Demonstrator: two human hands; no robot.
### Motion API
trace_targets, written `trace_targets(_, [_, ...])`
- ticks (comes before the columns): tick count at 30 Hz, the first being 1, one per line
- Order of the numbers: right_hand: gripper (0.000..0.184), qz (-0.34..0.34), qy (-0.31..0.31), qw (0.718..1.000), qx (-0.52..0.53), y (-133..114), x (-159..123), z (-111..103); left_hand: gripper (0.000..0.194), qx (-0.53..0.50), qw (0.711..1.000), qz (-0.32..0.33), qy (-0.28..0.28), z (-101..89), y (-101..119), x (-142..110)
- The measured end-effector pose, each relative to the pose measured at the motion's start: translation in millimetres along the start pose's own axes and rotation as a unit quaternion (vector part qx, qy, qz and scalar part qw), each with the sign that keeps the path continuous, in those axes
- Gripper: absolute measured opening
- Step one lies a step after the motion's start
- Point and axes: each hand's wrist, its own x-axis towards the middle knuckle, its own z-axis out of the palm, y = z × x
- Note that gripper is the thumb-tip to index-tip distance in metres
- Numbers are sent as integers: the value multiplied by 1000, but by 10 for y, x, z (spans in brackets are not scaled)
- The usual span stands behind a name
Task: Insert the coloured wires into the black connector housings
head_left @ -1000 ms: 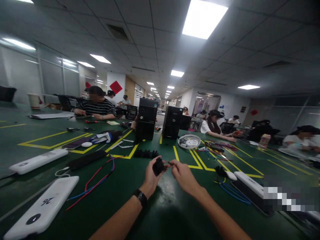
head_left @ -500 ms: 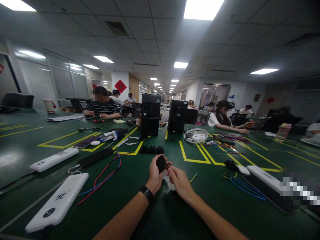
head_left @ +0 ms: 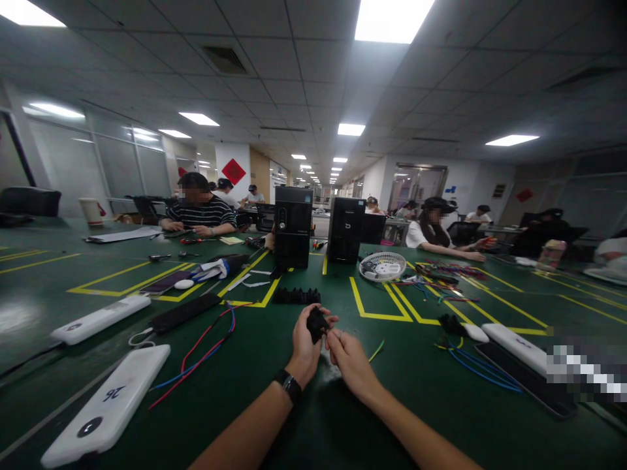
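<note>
Since half a second ago, our right hand (head_left: 349,356) has closed in against the black plug part (head_left: 317,324). Our left hand (head_left: 306,339) grips that part above the green surface (head_left: 255,365); right fingertips pinch at its 4 o'clock edge. A green wire (head_left: 376,351) lies at 3 o'clock.

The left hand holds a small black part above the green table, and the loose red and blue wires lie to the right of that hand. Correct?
Not quite. In the head view the left hand does hold the small black part above the green table, but the red and blue wires lie to its left, beside the white power strip.
</note>
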Motion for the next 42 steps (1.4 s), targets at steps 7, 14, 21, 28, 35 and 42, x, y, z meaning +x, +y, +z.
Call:
trace_targets(7, [34, 3, 9, 1000, 8, 8, -10, 23, 25, 2, 1000, 26, 1, -15, -13, -2])
trace_targets(14, [35, 4, 34, 999, -8, 16, -5, 37, 27, 17, 999, 40, -7, -3, -19, -8])
trace_targets(21, [35, -11, 20, 999, -37, 67, -3, 29, 26, 50, 997, 64, -19, -3, -15, -23])
trace_targets(28, [38, 34, -25, 998, 38, 70, -14, 46, 33, 118, 988, 73, -62, 41, 50, -115])
trace_targets(35, [41, 97, -78, 987, 99, 55, 20, -19, 25, 178, 973, 116, -84, 71, 116, -127])
trace_targets(42, [44, 107, -98, 982, 122, 43, -14, -25, 21, 220, 962, 136, -90, 90, 131, -183])
